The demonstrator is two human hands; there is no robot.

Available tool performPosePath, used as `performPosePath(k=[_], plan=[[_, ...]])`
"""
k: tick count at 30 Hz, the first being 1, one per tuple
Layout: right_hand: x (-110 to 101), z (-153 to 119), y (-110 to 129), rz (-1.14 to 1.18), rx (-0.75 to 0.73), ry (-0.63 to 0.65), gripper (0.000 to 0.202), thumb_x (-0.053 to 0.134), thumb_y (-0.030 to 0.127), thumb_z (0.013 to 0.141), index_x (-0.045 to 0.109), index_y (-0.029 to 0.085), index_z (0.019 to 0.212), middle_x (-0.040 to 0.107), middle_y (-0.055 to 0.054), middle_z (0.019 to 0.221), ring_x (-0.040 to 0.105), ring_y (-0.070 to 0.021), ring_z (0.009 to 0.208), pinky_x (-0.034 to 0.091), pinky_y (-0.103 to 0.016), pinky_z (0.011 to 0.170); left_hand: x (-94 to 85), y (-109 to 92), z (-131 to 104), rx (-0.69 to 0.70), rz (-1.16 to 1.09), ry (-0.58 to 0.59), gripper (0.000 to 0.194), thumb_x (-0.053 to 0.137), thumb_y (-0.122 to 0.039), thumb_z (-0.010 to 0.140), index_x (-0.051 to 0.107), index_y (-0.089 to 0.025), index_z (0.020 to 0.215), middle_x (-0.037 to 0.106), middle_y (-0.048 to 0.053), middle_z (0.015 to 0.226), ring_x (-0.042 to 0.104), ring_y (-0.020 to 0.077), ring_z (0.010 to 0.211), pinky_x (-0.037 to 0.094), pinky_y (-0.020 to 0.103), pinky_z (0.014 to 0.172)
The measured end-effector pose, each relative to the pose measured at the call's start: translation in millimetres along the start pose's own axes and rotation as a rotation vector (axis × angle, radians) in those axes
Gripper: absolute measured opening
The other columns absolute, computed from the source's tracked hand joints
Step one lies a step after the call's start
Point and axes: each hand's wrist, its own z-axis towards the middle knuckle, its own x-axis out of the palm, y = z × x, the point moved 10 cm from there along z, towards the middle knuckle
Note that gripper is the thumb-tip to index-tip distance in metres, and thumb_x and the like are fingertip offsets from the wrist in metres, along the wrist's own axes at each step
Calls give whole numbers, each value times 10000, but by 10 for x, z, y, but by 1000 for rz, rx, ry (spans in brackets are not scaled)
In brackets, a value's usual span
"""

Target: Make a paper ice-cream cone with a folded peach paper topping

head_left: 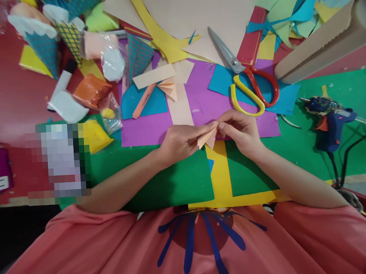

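A small peach paper fan (208, 138), pleated and narrow at its upper right tip, is held between my two hands. My left hand (179, 144) has its fingers closed round the folds. The thumb and forefinger of my right hand (241, 133) pinch the fan's narrow tip. Just above my right hand lie scissors (235, 64) with one yellow and one red handle, blades apart, resting on blue and purple paper. Another pleated peach fan (169, 88) lies beyond my left hand, beside a peach marker (144, 101) and a pale paper strip (154, 76).
A blue glue gun (334, 127) rests on green sheets (297, 159) at the right, its cord running toward me. A cardboard roll (322, 44) lies behind it. Paper cones (43, 46), clay packets (92, 90) and a white marker (62, 84) crowd the left. Paper scraps (287, 17) lie at the back right.
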Motion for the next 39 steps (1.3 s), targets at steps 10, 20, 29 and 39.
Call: performPosePath(k=[10, 20, 29, 39], plan=[[-16, 21, -64, 100, 47, -9, 235, 721, 379, 763, 636, 169, 702, 559, 46, 584, 498, -54, 509, 405, -191, 483, -96, -71, 10, 60, -158, -23, 219, 576, -152, 864, 718, -222, 1015, 782, 27, 909, 741, 102, 782, 536, 131, 677], [-17, 25, -119, 177, 76, -14, 211, 727, 360, 767, 636, 177, 719, 555, 57, 563, 492, -46, 487, 423, -177, 475, 3, 265, -11, -261, -542, -16, 200, 616, -131, 804, 749, -235, 910, 776, 9, 846, 709, 119, 677, 527, 179, 541], [11, 11, -36, 43, 12, 46, 252, 638, 410, 842, 645, 169, 772, 569, 36, 619, 504, -59, 540, 389, -206, 511, 67, 364, -28, -408, -600, -3, 156, 619, -135, 762, 741, -220, 806, 755, 9, 776, 664, 114, 607, 494, 203, 489], [42, 14, 63, -162, -36, 18, 309, 604, 431, 863, 584, 166, 705, 512, 41, 590, 436, -50, 515, 339, -209, 477, 16, 392, 3, -483, -540, -27, 177, 645, -328, 811, 722, -169, 801, 636, -28, 568, 534, 48, 427, 407, 165, 412]])
